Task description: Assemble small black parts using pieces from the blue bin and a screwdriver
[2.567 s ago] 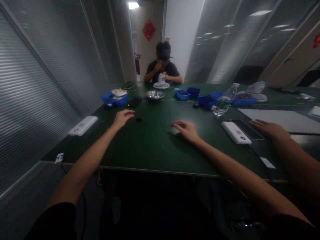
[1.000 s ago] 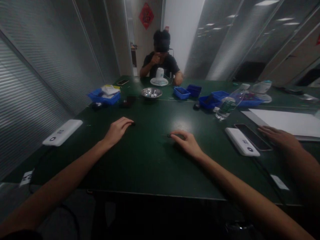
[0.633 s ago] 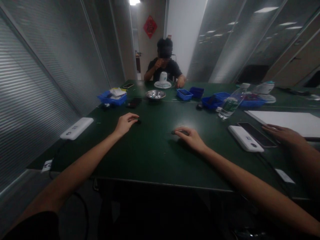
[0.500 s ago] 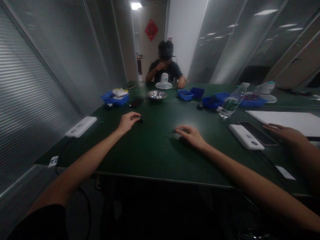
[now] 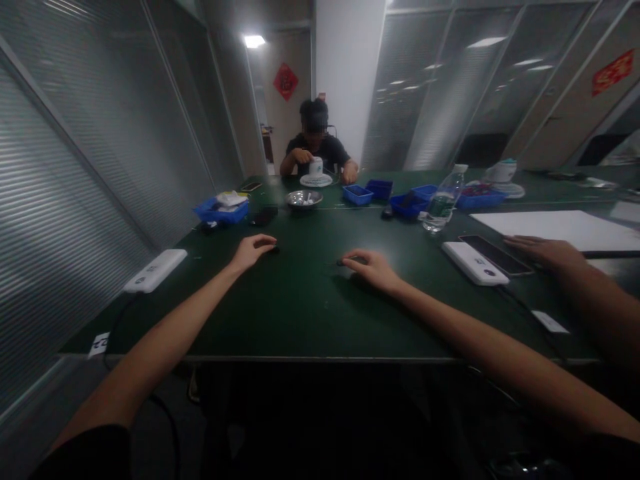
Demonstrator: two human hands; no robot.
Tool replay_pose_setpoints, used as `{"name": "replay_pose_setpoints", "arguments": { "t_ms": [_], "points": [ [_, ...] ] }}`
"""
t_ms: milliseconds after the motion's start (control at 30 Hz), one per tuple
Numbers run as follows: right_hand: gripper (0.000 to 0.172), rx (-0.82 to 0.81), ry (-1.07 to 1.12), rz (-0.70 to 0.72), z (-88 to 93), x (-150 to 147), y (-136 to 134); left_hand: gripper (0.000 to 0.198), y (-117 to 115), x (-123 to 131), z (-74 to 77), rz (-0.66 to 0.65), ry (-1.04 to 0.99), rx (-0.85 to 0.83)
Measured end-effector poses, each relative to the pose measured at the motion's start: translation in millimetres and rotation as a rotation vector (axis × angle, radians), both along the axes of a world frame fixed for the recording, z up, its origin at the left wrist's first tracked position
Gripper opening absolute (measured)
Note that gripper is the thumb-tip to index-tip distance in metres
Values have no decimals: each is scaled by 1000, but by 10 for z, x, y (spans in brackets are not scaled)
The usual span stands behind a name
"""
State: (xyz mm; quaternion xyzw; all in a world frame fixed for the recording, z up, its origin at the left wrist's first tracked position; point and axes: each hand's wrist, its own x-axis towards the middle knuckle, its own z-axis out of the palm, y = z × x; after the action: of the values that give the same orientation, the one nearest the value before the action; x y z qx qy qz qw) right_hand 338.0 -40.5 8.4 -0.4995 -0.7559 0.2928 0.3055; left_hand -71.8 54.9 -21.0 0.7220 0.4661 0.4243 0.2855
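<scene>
My left hand [image 5: 251, 253] is above the green table [image 5: 295, 320], with thumb and forefinger pinched on a small dark piece [image 5: 275, 249]. Its exact kind is too small and blurred to make out. To the right, my right hand [image 5: 373, 269] pinches another small dark piece [image 5: 340, 262]; a faint thin line seems to stick out leftward from it. The two hands are well apart, both over the middle of the tabletop. Fingers partly hide both pieces.
Blue baskets [image 5: 223, 210], a metal bowl [image 5: 304, 199], a water bottle [image 5: 444, 200] and a small fan [image 5: 316, 172] stand farther back. White power banks [image 5: 156, 271] lie at both sides. A co-worker's hand [image 5: 545, 251] rests at right; another person [image 5: 320, 148] sits opposite.
The view has shifted slightly, moving most things left in the picture. The person opposite has lowered a raised hand toward the fan. My hands keep their pinches, with little movement over the table.
</scene>
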Motion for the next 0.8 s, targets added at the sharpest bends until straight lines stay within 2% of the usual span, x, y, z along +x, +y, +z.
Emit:
{"name": "replay_pose_setpoints", "arguments": {
  "t_ms": [400,533,800],
  "points": [
    [37,14,-1,14,26,0,-21,38,95,-58,-91,5,40,-46],
    [36,29,20,15,11,-4,-24,34,120,-138,-44,96,133,-31],
    [37,27,11,-3,-5,-9,-11,28,87,-569,140,204,265,-63]
  ]
}}
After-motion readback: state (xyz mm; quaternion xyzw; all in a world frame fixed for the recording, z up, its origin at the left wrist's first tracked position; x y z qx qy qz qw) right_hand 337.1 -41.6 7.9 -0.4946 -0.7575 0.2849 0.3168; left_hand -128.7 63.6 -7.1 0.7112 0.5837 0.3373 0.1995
